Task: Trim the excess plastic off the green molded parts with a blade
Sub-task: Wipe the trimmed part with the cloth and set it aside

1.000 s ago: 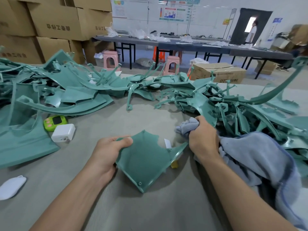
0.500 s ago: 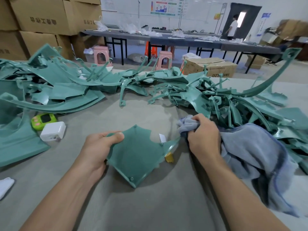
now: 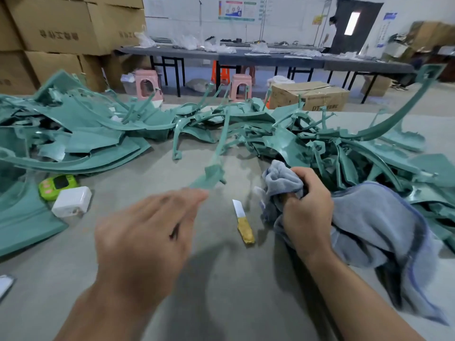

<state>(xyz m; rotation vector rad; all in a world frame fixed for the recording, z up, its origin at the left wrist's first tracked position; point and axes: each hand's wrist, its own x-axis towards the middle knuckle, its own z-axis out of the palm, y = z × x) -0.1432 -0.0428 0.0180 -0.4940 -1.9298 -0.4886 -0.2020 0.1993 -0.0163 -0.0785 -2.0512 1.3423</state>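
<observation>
Two hands are in view, and the left hand point(image 3: 147, 232) is strongly blurred: it hangs above the table point(image 3: 138, 178) with the palm down and the fingers straight and close together, holding nothing. Just beyond its fingertips there is one green part point(image 3: 209, 177), also smeared by blur, so I cannot tell whether it touches the table or is in the air, and its shape is hard to read. The right hand point(image 3: 305, 210) grips a bunched end of a grey cloth point(image 3: 374, 232), whose far side runs toward the right edge of the picture and covers some of the green molded parts point(image 3: 278, 141) heaped across the table. The blade point(image 3: 242, 223), with a yellow wrapped handle, lies flat on the table between the two hands, touched by neither. At the left a green gadget point(image 3: 57, 184) and a white block point(image 3: 71, 201) lie side by side, and a white object point(image 3: 5, 284) is cut off by the frame. Half a second ago the left hand held a flat green part by its edge and this part hid most of the blade; now the hand is empty and the blade shows in full. The right hand keeps its grip on the cloth.
</observation>
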